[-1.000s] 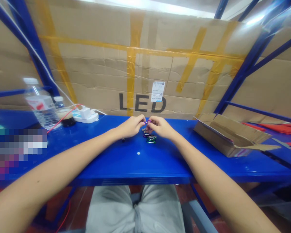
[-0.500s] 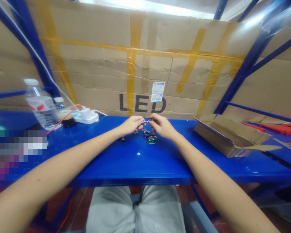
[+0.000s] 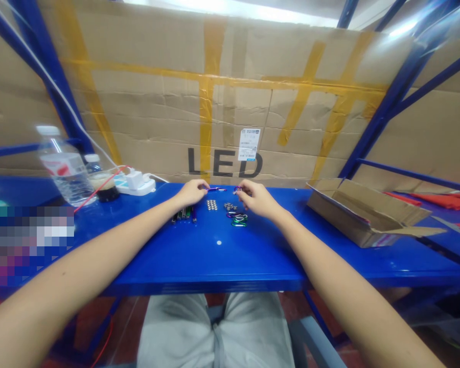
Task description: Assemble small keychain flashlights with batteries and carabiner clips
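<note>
At the far middle of the table, my left hand (image 3: 193, 193) pinches one end of a slim purple metal tube (image 3: 217, 189), which points right. To the right, my right hand (image 3: 256, 198) has its fingers closed on a small purple carabiner (image 3: 237, 188) with a silvery bit at it. Several slim dark and green tubes (image 3: 184, 214) lie side by side under my left wrist. Between the hands sit small silvery pieces in neat rows (image 3: 211, 205) and a loose heap of metal pieces (image 3: 230, 206). Just in front of the heap are green and purple carabiners (image 3: 239, 220).
An open cardboard box (image 3: 345, 214) stands on the right of the blue table (image 3: 214, 266). On the left are a water bottle (image 3: 67, 168), a smaller bottle with dark liquid (image 3: 101, 181) and a white power strip (image 3: 138, 185). A large cardboard sheet (image 3: 157, 117) rises behind.
My hands were together at the middle. The left has moved left with the purple tube, uncovering the rows of silvery pieces and the tubes. The right has hardly moved.
</note>
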`<act>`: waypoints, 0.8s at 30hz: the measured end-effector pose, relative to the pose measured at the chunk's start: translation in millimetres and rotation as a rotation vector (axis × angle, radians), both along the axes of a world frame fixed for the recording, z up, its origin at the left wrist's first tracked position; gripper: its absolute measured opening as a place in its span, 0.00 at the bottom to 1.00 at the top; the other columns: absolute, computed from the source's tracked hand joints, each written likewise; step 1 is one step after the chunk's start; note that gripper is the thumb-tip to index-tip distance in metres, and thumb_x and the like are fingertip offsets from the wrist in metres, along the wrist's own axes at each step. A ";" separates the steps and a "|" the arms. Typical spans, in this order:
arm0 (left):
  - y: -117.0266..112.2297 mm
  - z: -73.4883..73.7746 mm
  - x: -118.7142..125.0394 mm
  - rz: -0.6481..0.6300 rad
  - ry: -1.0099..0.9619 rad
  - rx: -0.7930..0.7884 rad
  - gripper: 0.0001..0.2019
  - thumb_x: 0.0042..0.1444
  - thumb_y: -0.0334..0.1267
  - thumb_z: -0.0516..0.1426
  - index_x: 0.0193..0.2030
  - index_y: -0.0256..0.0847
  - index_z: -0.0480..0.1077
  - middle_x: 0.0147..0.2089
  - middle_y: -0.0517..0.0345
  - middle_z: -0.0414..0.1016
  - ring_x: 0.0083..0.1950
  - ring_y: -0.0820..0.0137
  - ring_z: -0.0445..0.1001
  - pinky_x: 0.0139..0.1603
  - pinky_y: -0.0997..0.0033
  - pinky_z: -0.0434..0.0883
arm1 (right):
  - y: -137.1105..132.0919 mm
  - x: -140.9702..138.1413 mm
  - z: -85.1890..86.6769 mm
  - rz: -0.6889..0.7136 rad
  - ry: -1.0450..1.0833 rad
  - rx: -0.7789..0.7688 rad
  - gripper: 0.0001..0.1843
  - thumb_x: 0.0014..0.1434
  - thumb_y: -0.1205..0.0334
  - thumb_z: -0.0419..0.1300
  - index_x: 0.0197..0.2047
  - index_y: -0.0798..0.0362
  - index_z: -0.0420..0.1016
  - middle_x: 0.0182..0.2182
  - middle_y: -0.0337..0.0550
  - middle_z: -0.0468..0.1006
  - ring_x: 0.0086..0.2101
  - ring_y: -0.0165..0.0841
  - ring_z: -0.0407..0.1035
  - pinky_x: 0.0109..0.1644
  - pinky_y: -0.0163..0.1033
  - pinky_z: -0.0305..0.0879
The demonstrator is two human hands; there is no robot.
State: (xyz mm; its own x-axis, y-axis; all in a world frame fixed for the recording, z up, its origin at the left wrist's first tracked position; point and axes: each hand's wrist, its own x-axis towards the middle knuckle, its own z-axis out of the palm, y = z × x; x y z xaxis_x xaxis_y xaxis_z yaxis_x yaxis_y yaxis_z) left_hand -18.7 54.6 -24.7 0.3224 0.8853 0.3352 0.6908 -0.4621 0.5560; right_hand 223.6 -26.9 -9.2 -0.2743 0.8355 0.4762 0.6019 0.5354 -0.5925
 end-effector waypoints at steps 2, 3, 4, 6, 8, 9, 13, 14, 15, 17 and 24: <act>7.5 -5.6 -4.4 -0.063 0.139 0.046 0.11 0.56 0.32 0.56 0.42 0.40 0.78 0.47 0.50 0.80 0.48 0.62 0.75 0.51 0.64 0.69 | -0.4 -0.3 0.6 -0.003 -0.020 0.007 0.07 0.62 0.58 0.55 0.34 0.51 0.66 0.22 0.36 0.71 0.24 0.31 0.65 0.30 0.37 0.60; 10.7 -7.7 -5.0 -0.096 0.203 0.068 0.11 0.57 0.33 0.55 0.42 0.40 0.79 0.48 0.50 0.80 0.49 0.61 0.75 0.52 0.64 0.69 | -0.5 -0.4 0.9 -0.005 -0.028 0.011 0.07 0.62 0.58 0.55 0.34 0.51 0.66 0.22 0.36 0.71 0.24 0.31 0.65 0.30 0.37 0.60; 13.6 -9.3 -4.5 -0.125 0.261 0.093 0.11 0.57 0.33 0.55 0.41 0.40 0.79 0.48 0.50 0.80 0.50 0.61 0.75 0.53 0.64 0.68 | -0.6 -0.5 1.1 -0.005 -0.035 0.016 0.07 0.62 0.58 0.55 0.34 0.51 0.66 0.22 0.37 0.71 0.24 0.31 0.65 0.30 0.37 0.60; 17.9 -10.4 -1.4 -0.183 0.358 0.161 0.13 0.57 0.33 0.54 0.41 0.41 0.80 0.47 0.50 0.80 0.49 0.61 0.75 0.53 0.64 0.68 | -1.0 -0.7 1.6 -0.007 -0.047 0.026 0.08 0.62 0.58 0.55 0.33 0.51 0.67 0.23 0.37 0.71 0.25 0.31 0.65 0.31 0.37 0.60; 19.7 -8.9 3.0 -0.245 0.431 0.235 0.15 0.58 0.33 0.52 0.43 0.41 0.80 0.46 0.49 0.80 0.47 0.61 0.73 0.53 0.64 0.67 | -1.7 -0.9 2.2 -0.015 -0.057 0.037 0.08 0.62 0.58 0.55 0.33 0.51 0.66 0.23 0.37 0.70 0.26 0.31 0.64 0.31 0.37 0.59; 19.6 -7.5 5.0 -0.274 0.464 0.268 0.16 0.59 0.32 0.51 0.43 0.41 0.80 0.46 0.48 0.79 0.46 0.61 0.72 0.52 0.63 0.66 | -2.0 -1.0 2.6 -0.016 -0.062 0.041 0.08 0.62 0.58 0.55 0.33 0.51 0.66 0.23 0.37 0.70 0.26 0.31 0.64 0.31 0.37 0.59; 15.7 -0.8 9.1 -0.324 0.599 0.370 0.19 0.58 0.27 0.49 0.42 0.42 0.80 0.42 0.46 0.79 0.43 0.60 0.67 0.48 0.62 0.63 | -2.3 -1.0 3.0 -0.006 -0.076 0.052 0.08 0.63 0.59 0.54 0.32 0.51 0.66 0.24 0.38 0.70 0.26 0.31 0.63 0.31 0.37 0.58; 14.7 0.6 8.8 -0.322 0.629 0.386 0.19 0.58 0.26 0.48 0.42 0.41 0.80 0.41 0.46 0.79 0.43 0.59 0.66 0.47 0.62 0.62 | -2.0 -0.9 2.8 -0.005 -0.078 0.052 0.08 0.63 0.59 0.54 0.32 0.51 0.66 0.24 0.37 0.70 0.26 0.31 0.63 0.31 0.37 0.58; 14.0 1.9 8.1 -0.318 0.652 0.396 0.19 0.58 0.26 0.48 0.43 0.41 0.80 0.39 0.45 0.78 0.42 0.59 0.66 0.46 0.62 0.62 | -1.6 -0.7 2.5 -0.006 -0.078 0.052 0.08 0.63 0.59 0.54 0.32 0.51 0.66 0.24 0.37 0.69 0.26 0.31 0.63 0.31 0.37 0.57; 13.5 3.9 5.5 -0.301 0.676 0.401 0.18 0.58 0.26 0.48 0.45 0.39 0.79 0.38 0.45 0.78 0.43 0.58 0.66 0.45 0.62 0.61 | -0.4 -0.2 1.7 -0.008 -0.079 0.050 0.08 0.62 0.59 0.55 0.32 0.51 0.66 0.23 0.37 0.69 0.26 0.31 0.63 0.31 0.37 0.58; 13.9 7.2 -11.4 -0.200 0.666 0.316 0.16 0.58 0.31 0.52 0.49 0.39 0.77 0.40 0.45 0.77 0.44 0.58 0.69 0.44 0.64 0.64 | 2.9 2.1 -1.1 -0.003 -0.080 0.029 0.07 0.62 0.58 0.55 0.34 0.52 0.67 0.23 0.38 0.70 0.26 0.31 0.64 0.31 0.37 0.59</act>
